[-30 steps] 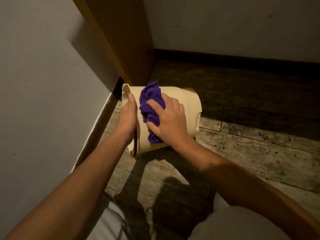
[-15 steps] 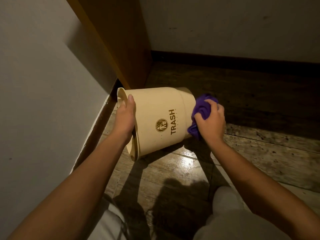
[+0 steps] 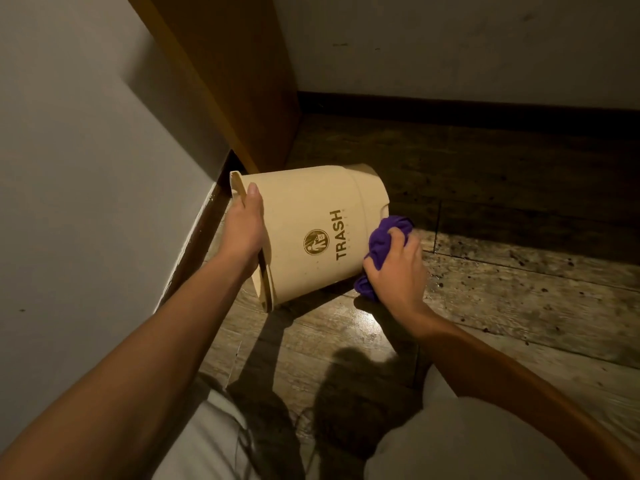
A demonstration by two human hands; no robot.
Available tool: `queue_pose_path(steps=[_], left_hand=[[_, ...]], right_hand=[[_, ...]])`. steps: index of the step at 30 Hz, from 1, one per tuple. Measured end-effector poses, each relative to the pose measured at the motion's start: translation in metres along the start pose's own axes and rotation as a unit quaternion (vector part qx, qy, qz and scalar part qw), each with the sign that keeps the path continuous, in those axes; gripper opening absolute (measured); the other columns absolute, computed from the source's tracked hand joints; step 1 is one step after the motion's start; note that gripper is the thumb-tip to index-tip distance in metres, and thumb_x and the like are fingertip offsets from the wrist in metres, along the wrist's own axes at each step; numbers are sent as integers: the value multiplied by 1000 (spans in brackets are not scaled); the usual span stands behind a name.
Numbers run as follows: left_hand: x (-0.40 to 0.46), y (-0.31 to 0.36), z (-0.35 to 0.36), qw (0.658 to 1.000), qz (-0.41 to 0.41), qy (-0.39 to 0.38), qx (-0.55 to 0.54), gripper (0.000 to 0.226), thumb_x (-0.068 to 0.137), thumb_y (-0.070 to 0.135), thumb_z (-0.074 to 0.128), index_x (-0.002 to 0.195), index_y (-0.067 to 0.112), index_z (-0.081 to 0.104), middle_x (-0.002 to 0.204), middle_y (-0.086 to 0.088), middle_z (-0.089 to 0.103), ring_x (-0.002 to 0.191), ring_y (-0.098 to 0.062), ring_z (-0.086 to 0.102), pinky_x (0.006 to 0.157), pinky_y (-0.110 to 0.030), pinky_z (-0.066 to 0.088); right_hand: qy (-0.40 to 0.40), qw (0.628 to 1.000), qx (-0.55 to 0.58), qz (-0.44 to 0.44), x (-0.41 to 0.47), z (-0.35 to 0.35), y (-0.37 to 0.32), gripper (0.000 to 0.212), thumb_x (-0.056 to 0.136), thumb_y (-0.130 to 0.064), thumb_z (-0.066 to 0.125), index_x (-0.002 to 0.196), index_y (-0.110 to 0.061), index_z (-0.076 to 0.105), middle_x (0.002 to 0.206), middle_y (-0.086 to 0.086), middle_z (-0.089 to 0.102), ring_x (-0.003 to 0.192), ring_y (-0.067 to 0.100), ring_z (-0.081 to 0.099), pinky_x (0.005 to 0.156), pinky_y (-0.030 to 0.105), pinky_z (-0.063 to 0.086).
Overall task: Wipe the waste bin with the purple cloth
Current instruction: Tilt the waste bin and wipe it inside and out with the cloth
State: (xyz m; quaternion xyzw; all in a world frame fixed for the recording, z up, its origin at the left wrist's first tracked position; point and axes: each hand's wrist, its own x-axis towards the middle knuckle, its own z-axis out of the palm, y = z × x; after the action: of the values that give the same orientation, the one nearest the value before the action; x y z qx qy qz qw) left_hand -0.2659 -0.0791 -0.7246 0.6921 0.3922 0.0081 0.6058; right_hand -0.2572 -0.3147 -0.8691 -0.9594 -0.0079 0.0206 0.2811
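Note:
A cream waste bin (image 3: 304,216) marked "TRASH" is tipped on its side over the wooden floor, its open rim towards me at the left and its base pointing away to the right. My left hand (image 3: 244,226) grips the rim and holds the bin tilted. My right hand (image 3: 398,268) is closed on a bunched purple cloth (image 3: 382,242) and presses it against the bin's lower side near the base. Part of the cloth is hidden under my fingers.
A white wall (image 3: 86,185) with a dark skirting board runs along the left. A brown wooden panel (image 3: 228,74) stands in the corner just behind the bin. Worn floorboards (image 3: 519,289) stretch to the right. My knees in pale clothing are at the bottom edge.
My right hand slid the cloth from the bin's upper middle to the base end, uncovering the "TRASH" print, then dropped lower along that end. My left hand kept its grip on the rim.

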Motion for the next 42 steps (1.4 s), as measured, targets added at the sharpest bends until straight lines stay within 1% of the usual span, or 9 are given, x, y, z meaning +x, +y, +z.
queue_pose_path(steps=[7, 11, 15, 17, 21, 27, 34, 39, 42], left_hand=[[3, 1, -6, 999, -37, 28, -20, 52, 103, 58, 38, 135, 19, 51, 121, -5, 69, 111, -28, 68, 105, -56, 50], [4, 0, -11, 998, -29, 31, -35, 28, 105, 54, 40, 99, 33, 58, 107, -1, 75, 98, -23, 74, 96, -52, 57], [8, 0, -15, 999, -27, 29, -34, 34, 105, 55, 39, 114, 28, 58, 114, -3, 73, 104, -25, 73, 98, -53, 56], [13, -1, -17, 1000, -10, 23, -15, 48, 101, 59, 42, 130, 22, 55, 119, -5, 72, 105, -26, 73, 97, -50, 57], [12, -3, -24, 997, 41, -45, -51, 40, 96, 44, 60, 127, 19, 57, 117, -9, 70, 93, -19, 76, 75, -35, 59], [-4, -13, -9, 986, 24, -108, -121, 42, 106, 47, 45, 147, 37, 45, 109, 3, 80, 94, -18, 78, 74, -42, 65], [-7, -4, 0, 973, -18, -86, -211, 45, 110, 41, 37, 152, 27, 44, 134, -12, 69, 119, -29, 69, 98, -50, 57], [-10, -8, 0, 962, -52, -76, -257, 36, 106, 40, 47, 129, 19, 66, 103, -10, 82, 93, -23, 79, 69, -33, 64], [-8, -9, 1, 964, -51, -79, -249, 30, 108, 33, 47, 134, 27, 60, 115, -11, 79, 101, -27, 77, 78, -42, 64]], right_hand=[[-54, 995, 6, -89, -35, 10, -3, 75, 80, -46, 76, 139, -19, 38, 133, 17, 48, 116, 33, 54, 86, 45, 57], [-133, 989, 42, -53, -35, 18, 16, 69, 84, -43, 75, 141, -22, 42, 135, 10, 49, 114, 26, 56, 88, 41, 57], [-243, 968, 57, -23, -38, 24, 20, 53, 84, -43, 73, 132, -31, 54, 121, 0, 63, 100, 18, 63, 87, 39, 57], [-196, 975, 100, 37, -28, 15, 15, 37, 85, -44, 70, 120, -35, 60, 106, -5, 66, 93, 18, 65, 83, 42, 58], [-61, 961, 244, 118, 6, -22, 5, 18, 91, -35, 65, 108, -29, 64, 91, -6, 67, 85, 23, 68, 72, 39, 58], [27, 898, 437, 46, 52, -82, -58, 33, 90, -24, 70, 120, -31, 59, 105, -11, 67, 88, -1, 66, 67, 15, 53], [-34, 929, 302, -211, 46, -69, -147, 52, 84, -24, 74, 134, -24, 60, 133, 2, 59, 112, 8, 52, 94, 17, 44], [-10, 944, 169, -285, 13, -21, -170, 54, 93, -45, 57, 144, -32, 49, 147, 7, 50, 135, 26, 45, 114, 49, 39], [5, 954, 114, -277, 29, -6, -148, 53, 94, -49, 54, 145, -34, 46, 150, 8, 49, 139, 29, 43, 118, 54, 33]])
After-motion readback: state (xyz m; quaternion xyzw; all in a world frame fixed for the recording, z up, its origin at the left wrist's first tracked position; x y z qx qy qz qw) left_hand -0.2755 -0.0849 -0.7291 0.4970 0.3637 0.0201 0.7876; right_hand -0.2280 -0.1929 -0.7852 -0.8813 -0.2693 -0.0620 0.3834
